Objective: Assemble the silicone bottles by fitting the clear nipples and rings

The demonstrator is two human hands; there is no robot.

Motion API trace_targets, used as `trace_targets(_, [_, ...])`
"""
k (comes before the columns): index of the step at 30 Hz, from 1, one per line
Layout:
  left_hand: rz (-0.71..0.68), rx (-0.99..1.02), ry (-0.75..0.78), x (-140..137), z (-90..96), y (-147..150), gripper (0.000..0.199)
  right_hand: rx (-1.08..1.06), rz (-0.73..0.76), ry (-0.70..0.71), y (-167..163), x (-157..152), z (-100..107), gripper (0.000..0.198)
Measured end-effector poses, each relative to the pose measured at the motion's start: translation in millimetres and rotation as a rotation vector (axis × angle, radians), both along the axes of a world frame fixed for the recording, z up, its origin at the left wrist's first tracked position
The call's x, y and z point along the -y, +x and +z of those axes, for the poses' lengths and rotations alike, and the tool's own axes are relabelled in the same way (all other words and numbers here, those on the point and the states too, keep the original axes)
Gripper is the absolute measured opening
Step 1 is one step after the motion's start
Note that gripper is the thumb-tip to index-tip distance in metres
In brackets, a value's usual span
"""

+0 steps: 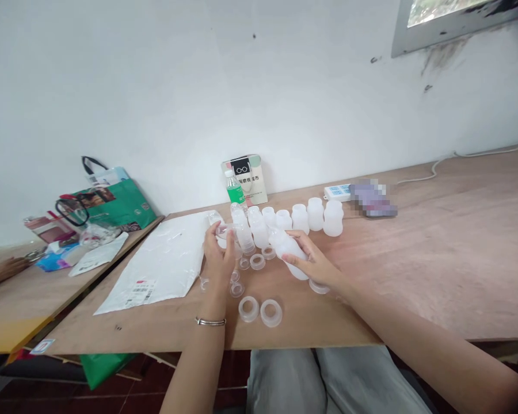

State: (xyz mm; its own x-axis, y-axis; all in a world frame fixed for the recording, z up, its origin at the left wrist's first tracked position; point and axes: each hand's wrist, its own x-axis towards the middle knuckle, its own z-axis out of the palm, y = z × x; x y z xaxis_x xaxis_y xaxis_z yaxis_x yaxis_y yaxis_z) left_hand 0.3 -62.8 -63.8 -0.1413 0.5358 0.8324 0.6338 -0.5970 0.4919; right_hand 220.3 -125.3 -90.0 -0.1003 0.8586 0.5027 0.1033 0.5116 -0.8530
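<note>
My right hand (pixel 306 257) is wrapped round a frosted white waisted bottle (pixel 297 265), tilted above the wooden table. Between the thumb and fingers of my left hand (pixel 219 247) is a clear plastic cap (pixel 223 231), partly hidden by the fingers. Several similar bottles (pixel 332 218) stand in a row beyond my hands. In front of them lie loose translucent rings; one ring (pixel 271 323) sits near the table's front edge, beside another ring (pixel 242 310). Smaller clear pieces (pixel 237 289) lie close to my left wrist.
A white plastic mailing bag (pixel 159 259) lies flat on the left. Against the wall stand a green-labelled drink bottle (pixel 235 188) and a paper bag (pixel 256 178). A white box (pixel 337 193) and blurred purple item (pixel 372 198) sit back right. Another person's hand (pixel 8 269) rests far left.
</note>
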Motion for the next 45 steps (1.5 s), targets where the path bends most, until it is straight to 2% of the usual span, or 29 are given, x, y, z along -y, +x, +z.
trace_targets(3, [-0.209,0.088,0.065,8.0,0.4,18.0,0.035,0.009,0.020,0.012,0.2,-0.7,-4.6,0.044])
trace_targets(7, [-0.490,0.155,0.064,8.9,10.8,45.6,0.036,0.052,0.010,0.057,0.5,-0.5,-7.5,0.043])
trace_targets(10, [-0.568,0.047,0.085,0.7,14.3,58.1,0.034,0.024,0.042,0.083,0.8,1.3,-5.6,0.044])
trace_targets(13, [-0.618,-0.050,0.132,-6.6,6.9,62.0,0.030,-0.017,0.072,0.044,0.6,4.0,-2.4,0.047])
trace_targets(17, [-0.634,-0.118,0.240,-7.8,-6.7,60.6,0.034,-0.053,0.091,-0.013,-2.0,6.3,-0.9,0.056])
trace_targets(19, [-0.630,-0.119,0.243,-6.5,-10.5,59.9,0.037,-0.063,0.091,-0.020,-3.7,6.7,-1.6,0.058])
trace_targets(25, [-0.595,-0.119,0.097,1.9,-15.3,64.7,0.044,0.003,0.036,0.026,-2.8,5.5,-5.7,0.051])
trace_targets(31, [-0.697,-0.119,0.010,5.6,-14.2,68.6,0.053,0.043,-0.005,0.075,-2.1,3.6,-7.9,0.053])
trace_targets(36, [-0.744,-0.252,-0.009,4.0,-7.3,66.0,0.058,0.039,-0.056,0.048,-3.8,0.9,-2.2,0.052])
trace_targets(39, [-0.727,-0.291,0.018,3.2,-4.2,62.8,0.059,0.008,-0.135,0.030,2.7,-6.7,1.0,0.046])
trace_targets(45, [-0.553,-0.095,0.007,-3.8,-0.1,48.4,0.051,-0.131,-0.480,0.079,26.7,-32.3,-6.4,0.047])
